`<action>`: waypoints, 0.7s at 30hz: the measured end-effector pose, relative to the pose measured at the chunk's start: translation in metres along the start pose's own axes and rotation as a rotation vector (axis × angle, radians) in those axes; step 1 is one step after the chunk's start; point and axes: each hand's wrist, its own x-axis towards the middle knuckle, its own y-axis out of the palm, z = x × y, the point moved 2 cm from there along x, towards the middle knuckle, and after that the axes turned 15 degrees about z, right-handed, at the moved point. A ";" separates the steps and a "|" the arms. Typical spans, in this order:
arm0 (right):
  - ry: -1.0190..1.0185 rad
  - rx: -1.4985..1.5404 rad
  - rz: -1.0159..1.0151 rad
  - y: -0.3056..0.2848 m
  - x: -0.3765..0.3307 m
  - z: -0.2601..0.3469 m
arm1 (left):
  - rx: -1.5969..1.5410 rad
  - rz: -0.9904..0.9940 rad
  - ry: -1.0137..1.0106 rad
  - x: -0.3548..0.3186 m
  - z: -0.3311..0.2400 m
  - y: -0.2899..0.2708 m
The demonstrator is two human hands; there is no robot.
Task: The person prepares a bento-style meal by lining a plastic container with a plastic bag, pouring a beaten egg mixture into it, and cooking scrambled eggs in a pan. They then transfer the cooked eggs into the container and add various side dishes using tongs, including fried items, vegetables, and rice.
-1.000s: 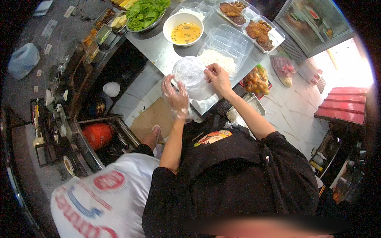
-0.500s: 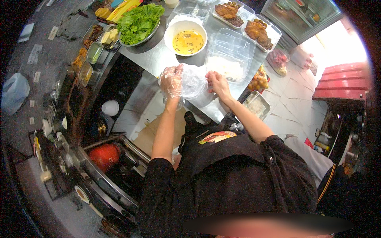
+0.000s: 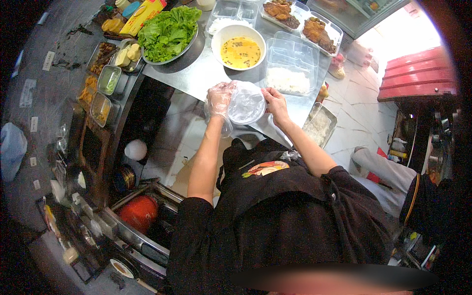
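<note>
Both hands hold a round clear plastic container (image 3: 246, 104) wrapped in a thin plastic bag, just above the near edge of a steel counter (image 3: 204, 73). My left hand (image 3: 219, 100), in a loose clear plastic glove, grips its left side. My right hand (image 3: 275, 102) is bare and grips its right rim. Right behind the container stand a white bowl of yellow beaten egg (image 3: 239, 47) and a clear rectangular tub with white rice (image 3: 291, 64).
A metal plate of green lettuce (image 3: 167, 32) lies at the back left, small tins of fillings (image 3: 105, 81) beside it. Trays of fried pieces (image 3: 314, 27) stand at the back right. A red pot (image 3: 138, 212) sits low left. A seated person's legs (image 3: 378, 169) show at right.
The view has swung left and the counter has shifted. Both hands have kept hold of the clear container and drawn it to the counter's near edge. The person in a white shirt is out of view.
</note>
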 end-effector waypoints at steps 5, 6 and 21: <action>0.013 0.229 -0.083 0.006 0.009 -0.015 | -1.040 0.317 -0.101 0.010 0.011 0.009; -0.001 0.258 -0.097 0.004 0.012 -0.021 | -1.078 0.321 -0.212 0.012 0.012 0.010; -0.137 -0.373 -0.154 0.027 -0.042 -0.011 | 0.242 -0.201 0.201 -0.081 -0.003 -0.019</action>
